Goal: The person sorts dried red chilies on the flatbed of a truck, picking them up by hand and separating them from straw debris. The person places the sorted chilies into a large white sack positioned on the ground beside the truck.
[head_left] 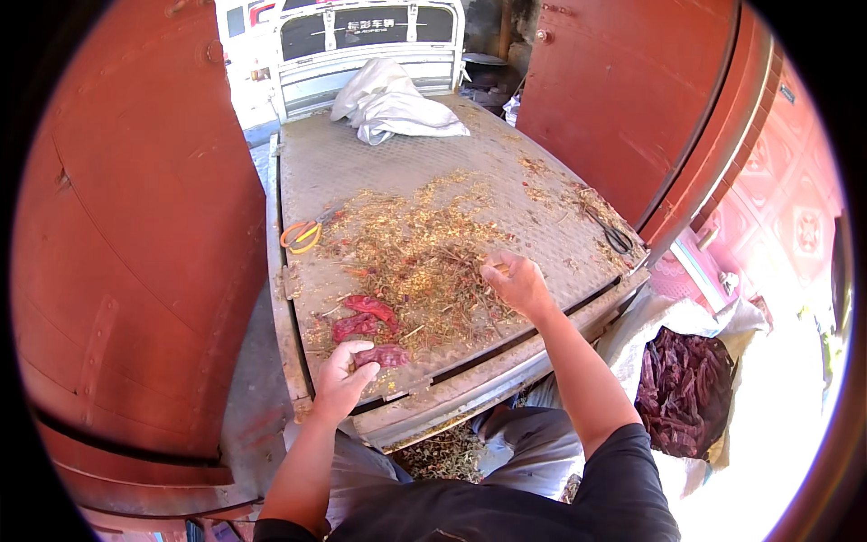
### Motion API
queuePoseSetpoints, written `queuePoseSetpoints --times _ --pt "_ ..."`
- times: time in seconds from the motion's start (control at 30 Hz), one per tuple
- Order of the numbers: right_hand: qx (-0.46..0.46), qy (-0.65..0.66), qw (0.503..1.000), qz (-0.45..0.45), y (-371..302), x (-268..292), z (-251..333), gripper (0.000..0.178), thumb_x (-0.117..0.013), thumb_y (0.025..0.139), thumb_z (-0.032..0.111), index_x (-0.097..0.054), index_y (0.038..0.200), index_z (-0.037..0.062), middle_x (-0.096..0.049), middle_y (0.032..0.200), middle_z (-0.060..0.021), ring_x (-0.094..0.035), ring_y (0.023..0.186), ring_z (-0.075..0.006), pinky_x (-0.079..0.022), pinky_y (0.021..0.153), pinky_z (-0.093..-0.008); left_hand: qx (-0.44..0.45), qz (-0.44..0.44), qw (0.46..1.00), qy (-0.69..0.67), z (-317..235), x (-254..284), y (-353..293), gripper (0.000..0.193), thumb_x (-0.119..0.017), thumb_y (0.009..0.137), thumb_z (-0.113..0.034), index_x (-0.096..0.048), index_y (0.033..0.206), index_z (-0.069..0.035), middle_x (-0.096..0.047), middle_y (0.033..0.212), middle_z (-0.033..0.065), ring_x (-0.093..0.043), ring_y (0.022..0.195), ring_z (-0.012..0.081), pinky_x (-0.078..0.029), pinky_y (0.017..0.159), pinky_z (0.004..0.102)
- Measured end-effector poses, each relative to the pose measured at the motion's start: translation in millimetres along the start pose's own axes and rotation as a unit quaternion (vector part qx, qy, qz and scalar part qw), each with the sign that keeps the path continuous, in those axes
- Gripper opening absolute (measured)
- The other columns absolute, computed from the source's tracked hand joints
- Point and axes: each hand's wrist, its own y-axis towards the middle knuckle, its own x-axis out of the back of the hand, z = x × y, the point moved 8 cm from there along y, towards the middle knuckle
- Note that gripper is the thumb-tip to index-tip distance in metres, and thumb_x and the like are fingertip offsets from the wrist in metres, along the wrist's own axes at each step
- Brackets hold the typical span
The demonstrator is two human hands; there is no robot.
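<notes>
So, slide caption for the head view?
Left hand holding a red pepper, right hand at dry stalks on a truck bed.

The person has two hands in view, one left hand point(343, 378) and one right hand point(520, 287). Three loose red peppers point(384, 356) can be counted on one truck bed point(325, 163); the sack peppers point(684, 393) (overlapping, and far too many) defy a tally inside one open sack point(670, 318). There are two pairs of scissors, one orange-and-yellow-handled pair point(307, 247) and one black-handled pair point(617, 239), plus one crumpled white sheet point(393, 107).
</notes>
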Motion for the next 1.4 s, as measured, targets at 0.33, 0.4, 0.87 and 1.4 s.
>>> queuePoseSetpoints --times 0.33,0.4,0.87,1.4 --pt "-0.041 -0.124 0.991 0.0 -30.6 10.3 -92.1 0.026 -0.068 0.088 0.035 -0.075 0.104 0.0146 -0.074 0.095 -0.0165 -0.071 0.092 -0.0384 -0.055 0.083 -0.0483 -0.005 -0.02 1.0 0.024 0.5 3.2 1.3 0.034 -0.071 0.091 -0.001 -0.059 0.123 0.002 -0.066 0.105 0.0057 -0.064 0.087 0.0111 -0.054 0.077 0.0269" --pt "-0.03 -0.126 0.992 0.006 -33.1 2.8 -86.7 0.025 -0.067 0.09 0.036 -0.075 0.103 0.0166 -0.074 0.096 -0.016 -0.071 0.092 -0.0382 -0.055 0.083 -0.0488 -0.005 -0.02 1.0 0.012 3.1 6.9 0.9 0.034 -0.07 0.092 -0.001 -0.059 0.124 0.002 -0.066 0.105 0.0062 -0.064 0.085 0.0107 -0.055 0.075 0.0263" --pt "0.027 -0.168 0.979 0.108 -6.1 -97.1 17.7 0.041 -0.066 0.094 0.038 -0.062 0.129 0.0182 -0.064 0.121 -0.0124 -0.065 0.112 -0.0331 -0.053 0.093 -0.0471 0.001 -0.028 1.0 0.003 10.3 12.0 -0.4 0.035 -0.071 0.092 -0.002 -0.058 0.124 0.001 -0.066 0.103 0.0062 -0.064 0.082 0.0108 -0.055 0.074 0.0267" --pt "0.156 -0.233 0.958 0.057 14.2 -125.4 23.4 0.035 -0.062 0.095 0.034 -0.063 0.128 0.0231 -0.054 0.142 -0.0108 -0.043 0.139 -0.0316 -0.027 0.117 -0.0569 0.004 -0.014 1.0 -0.002 9.2 12.7 -1.5 0.034 -0.07 0.092 0.0 -0.058 0.124 0.001 -0.065 0.107 0.0063 -0.063 0.088 0.0108 -0.055 0.076 0.0272"
